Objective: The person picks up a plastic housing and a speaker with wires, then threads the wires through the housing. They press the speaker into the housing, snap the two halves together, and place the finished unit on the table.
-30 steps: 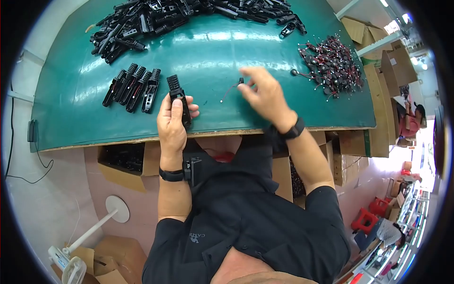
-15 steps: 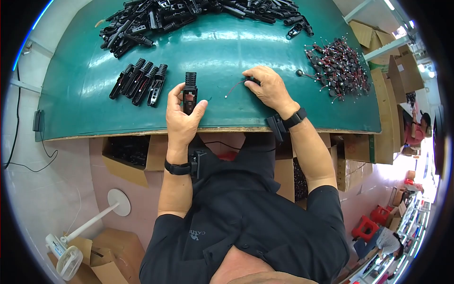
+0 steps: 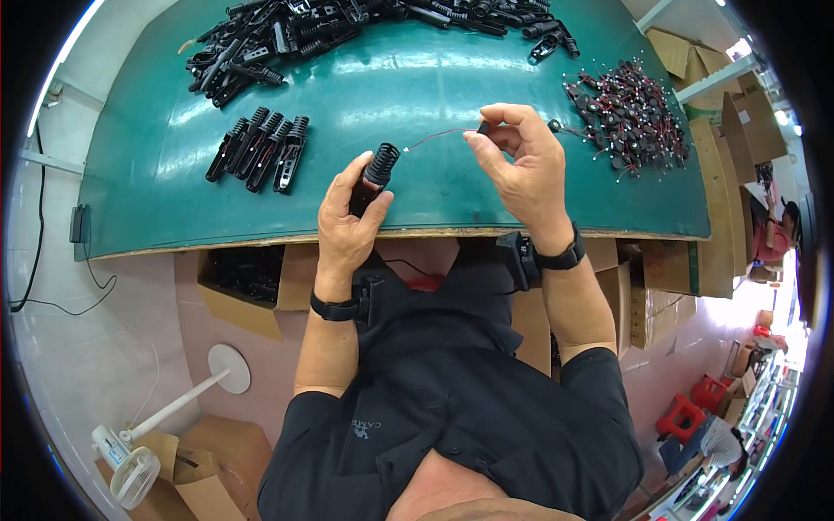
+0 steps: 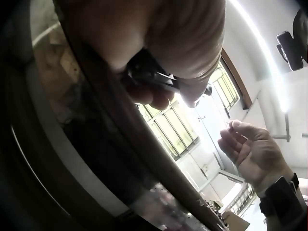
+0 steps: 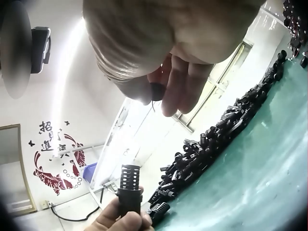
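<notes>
My left hand (image 3: pixel 346 217) grips a black plastic housing (image 3: pixel 380 165) near the front of the table, its ribbed, slotted end tilted up and to the right. Between thumb and fingers my right hand (image 3: pixel 528 169) pinches a small round black part (image 5: pixel 156 91) with a thin red wire lead (image 3: pixel 439 135). The lead stretches left to a small white connector (image 3: pixel 406 149), close by the ribbed end of the housing. In the right wrist view the ribbed end stands upright above the left fingers. The left palm hides part of the housing in the left wrist view.
Several similar housings (image 3: pixel 261 152) lie in a row on the green table (image 3: pixel 469 200) at left. A large heap of housings (image 3: pixel 295 43) covers the back. Round parts with wire leads (image 3: pixel 630 122) are piled at right. A cardboard box (image 3: pixel 295 276) of black pieces sits below the table edge.
My right hand has picked the round part up off the table and moved right, drawing its lead out straighter. My left hand has tipped the housing's ribbed end toward the right.
</notes>
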A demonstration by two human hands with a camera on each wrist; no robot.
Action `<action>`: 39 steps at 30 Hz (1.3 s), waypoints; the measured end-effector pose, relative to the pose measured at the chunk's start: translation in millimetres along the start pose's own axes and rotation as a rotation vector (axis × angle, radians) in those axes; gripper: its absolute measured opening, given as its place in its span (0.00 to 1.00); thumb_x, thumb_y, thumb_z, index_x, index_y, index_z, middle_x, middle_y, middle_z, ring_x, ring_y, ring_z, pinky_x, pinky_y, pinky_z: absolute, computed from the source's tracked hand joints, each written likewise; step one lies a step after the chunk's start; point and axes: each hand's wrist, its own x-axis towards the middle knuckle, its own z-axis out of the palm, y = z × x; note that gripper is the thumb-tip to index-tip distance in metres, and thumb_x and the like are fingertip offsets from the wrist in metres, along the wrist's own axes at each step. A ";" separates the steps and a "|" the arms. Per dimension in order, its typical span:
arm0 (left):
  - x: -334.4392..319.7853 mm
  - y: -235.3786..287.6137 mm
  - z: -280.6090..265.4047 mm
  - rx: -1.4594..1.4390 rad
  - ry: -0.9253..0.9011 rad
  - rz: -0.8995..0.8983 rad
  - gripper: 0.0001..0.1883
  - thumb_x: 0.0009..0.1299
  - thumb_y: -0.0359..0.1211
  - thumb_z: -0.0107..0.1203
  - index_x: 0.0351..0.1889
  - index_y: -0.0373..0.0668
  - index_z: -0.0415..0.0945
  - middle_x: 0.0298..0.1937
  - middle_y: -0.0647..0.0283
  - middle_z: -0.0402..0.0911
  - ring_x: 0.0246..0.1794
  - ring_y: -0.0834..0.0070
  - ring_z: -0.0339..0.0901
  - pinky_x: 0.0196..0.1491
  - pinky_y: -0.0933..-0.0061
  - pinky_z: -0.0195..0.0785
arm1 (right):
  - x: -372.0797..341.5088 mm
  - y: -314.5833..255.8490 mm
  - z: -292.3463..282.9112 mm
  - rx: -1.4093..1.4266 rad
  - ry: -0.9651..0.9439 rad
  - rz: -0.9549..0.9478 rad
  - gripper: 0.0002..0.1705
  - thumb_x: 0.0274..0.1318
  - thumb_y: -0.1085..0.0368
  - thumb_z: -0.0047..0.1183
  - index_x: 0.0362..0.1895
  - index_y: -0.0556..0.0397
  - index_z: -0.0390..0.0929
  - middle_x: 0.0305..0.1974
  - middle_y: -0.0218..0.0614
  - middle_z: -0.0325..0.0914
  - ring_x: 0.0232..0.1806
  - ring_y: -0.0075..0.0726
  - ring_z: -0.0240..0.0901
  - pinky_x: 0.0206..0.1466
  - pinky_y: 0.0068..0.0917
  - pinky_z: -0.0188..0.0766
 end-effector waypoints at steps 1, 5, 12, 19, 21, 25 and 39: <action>0.1 -1.3 0.4 -0.011 -0.006 0.026 0.30 0.69 0.24 0.70 0.70 0.42 0.76 0.49 0.68 0.79 0.44 0.83 0.75 0.49 0.79 0.72 | -1.8 -4.1 0.1 0.003 0.002 0.003 0.17 0.62 0.77 0.66 0.54 0.61 0.80 0.47 0.37 0.82 0.48 0.30 0.86 0.49 0.24 0.81; -4.3 -1.5 0.7 -0.042 -0.013 0.038 0.29 0.70 0.24 0.70 0.69 0.40 0.75 0.53 0.66 0.81 0.47 0.81 0.76 0.53 0.77 0.72 | -9.6 -16.4 -0.1 -0.047 0.060 -0.262 0.20 0.59 0.79 0.68 0.54 0.61 0.79 0.49 0.40 0.80 0.48 0.34 0.86 0.52 0.27 0.83; -10.0 -4.0 -0.8 -0.061 -0.035 0.087 0.27 0.70 0.26 0.71 0.65 0.40 0.73 0.53 0.65 0.80 0.48 0.80 0.77 0.55 0.76 0.72 | -29.1 -29.2 9.1 -0.127 0.107 -0.597 0.22 0.55 0.80 0.70 0.53 0.58 0.79 0.50 0.45 0.79 0.48 0.42 0.86 0.53 0.35 0.87; -11.2 -13.9 -2.8 -0.083 -0.012 0.154 0.26 0.70 0.26 0.72 0.63 0.41 0.73 0.54 0.64 0.80 0.50 0.78 0.77 0.57 0.75 0.72 | -42.2 -27.2 19.0 -0.105 0.076 -0.704 0.23 0.53 0.80 0.71 0.53 0.58 0.79 0.52 0.45 0.78 0.47 0.45 0.86 0.54 0.41 0.89; -9.2 -10.4 -3.6 -0.133 -0.045 0.180 0.27 0.71 0.24 0.70 0.65 0.42 0.70 0.56 0.61 0.80 0.55 0.75 0.77 0.59 0.72 0.73 | -44.5 -24.6 20.6 -0.088 0.068 -0.707 0.23 0.53 0.80 0.71 0.52 0.58 0.79 0.52 0.45 0.78 0.47 0.45 0.86 0.55 0.42 0.89; -8.5 -7.6 -4.2 -0.156 -0.052 0.170 0.27 0.71 0.24 0.70 0.65 0.43 0.70 0.57 0.60 0.80 0.56 0.74 0.77 0.60 0.71 0.72 | -48.6 -21.7 25.0 -0.075 0.057 -0.760 0.23 0.52 0.80 0.71 0.52 0.58 0.79 0.53 0.45 0.77 0.47 0.45 0.86 0.55 0.43 0.88; -10.2 -12.1 -3.8 -0.190 -0.055 0.175 0.28 0.69 0.24 0.71 0.64 0.43 0.70 0.58 0.59 0.80 0.59 0.69 0.77 0.62 0.69 0.71 | -51.2 -17.9 32.8 -0.077 0.042 -0.777 0.18 0.49 0.80 0.69 0.47 0.59 0.82 0.50 0.44 0.80 0.45 0.43 0.86 0.53 0.43 0.89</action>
